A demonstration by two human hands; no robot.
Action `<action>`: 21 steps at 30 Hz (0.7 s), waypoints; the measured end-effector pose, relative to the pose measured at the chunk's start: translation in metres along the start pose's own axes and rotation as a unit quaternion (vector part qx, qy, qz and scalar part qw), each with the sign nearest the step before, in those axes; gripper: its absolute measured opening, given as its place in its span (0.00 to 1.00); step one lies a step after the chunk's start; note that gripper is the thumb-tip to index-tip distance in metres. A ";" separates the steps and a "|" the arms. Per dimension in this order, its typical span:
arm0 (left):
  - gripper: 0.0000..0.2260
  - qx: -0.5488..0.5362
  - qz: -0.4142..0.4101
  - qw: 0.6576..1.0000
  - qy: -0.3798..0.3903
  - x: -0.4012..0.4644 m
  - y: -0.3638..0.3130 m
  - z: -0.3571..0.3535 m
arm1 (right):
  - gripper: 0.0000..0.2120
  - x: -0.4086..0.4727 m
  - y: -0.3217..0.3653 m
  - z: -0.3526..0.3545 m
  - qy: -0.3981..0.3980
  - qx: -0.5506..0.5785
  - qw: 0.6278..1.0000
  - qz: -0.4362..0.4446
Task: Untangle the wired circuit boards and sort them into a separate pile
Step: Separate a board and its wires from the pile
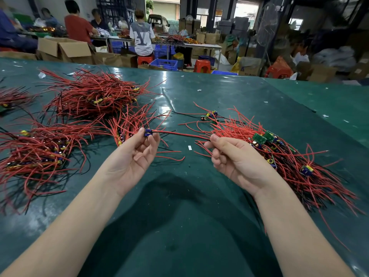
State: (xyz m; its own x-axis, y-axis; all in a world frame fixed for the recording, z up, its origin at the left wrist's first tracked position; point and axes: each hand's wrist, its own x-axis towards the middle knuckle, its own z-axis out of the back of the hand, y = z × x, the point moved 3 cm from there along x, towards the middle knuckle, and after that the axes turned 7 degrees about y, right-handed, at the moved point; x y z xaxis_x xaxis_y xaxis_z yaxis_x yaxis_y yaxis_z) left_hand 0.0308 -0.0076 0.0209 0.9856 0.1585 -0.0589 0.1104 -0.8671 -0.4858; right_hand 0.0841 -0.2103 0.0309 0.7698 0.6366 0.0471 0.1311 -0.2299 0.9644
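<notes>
My left hand (137, 150) pinches a small blue-capped circuit board (148, 133); my right hand (231, 156) grips its red wire (179, 134), stretched above the green bench (219, 92) between red-wired board piles (279, 154).

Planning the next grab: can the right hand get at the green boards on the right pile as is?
Probably yes. The green boards lie exposed atop the right pile, just beyond the right hand, but it is pinching a red wire.

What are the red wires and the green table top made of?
The red wires look coated in soft matte plastic or rubber: they bend and curl freely. The metal inside cannot be seen. The green table cover looks like a glossy plastic sheet, since it reflects the lights and shows creases.
</notes>
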 end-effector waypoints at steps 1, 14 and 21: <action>0.06 0.003 -0.001 1.000 -0.009 0.001 0.001 0.002 | 0.11 0.000 -0.001 -0.001 0.007 0.004 1.000 -0.001; 0.08 0.081 0.005 0.997 -0.013 0.005 0.000 0.013 | 0.12 -0.007 0.007 0.005 -0.039 -0.114 0.993 0.018; 0.09 0.080 -0.012 0.997 -0.009 0.004 -0.002 0.013 | 0.14 -0.006 0.008 0.007 -0.039 -0.179 0.983 0.031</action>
State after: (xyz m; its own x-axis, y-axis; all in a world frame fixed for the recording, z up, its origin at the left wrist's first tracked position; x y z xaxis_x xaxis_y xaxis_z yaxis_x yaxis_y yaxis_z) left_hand 0.0332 0.0004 0.0106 0.9802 0.1883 -0.0613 0.1104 -0.7768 -0.6199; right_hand 0.0842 -0.2210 0.0365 0.8165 0.5684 0.1015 -0.1351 0.0171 0.9907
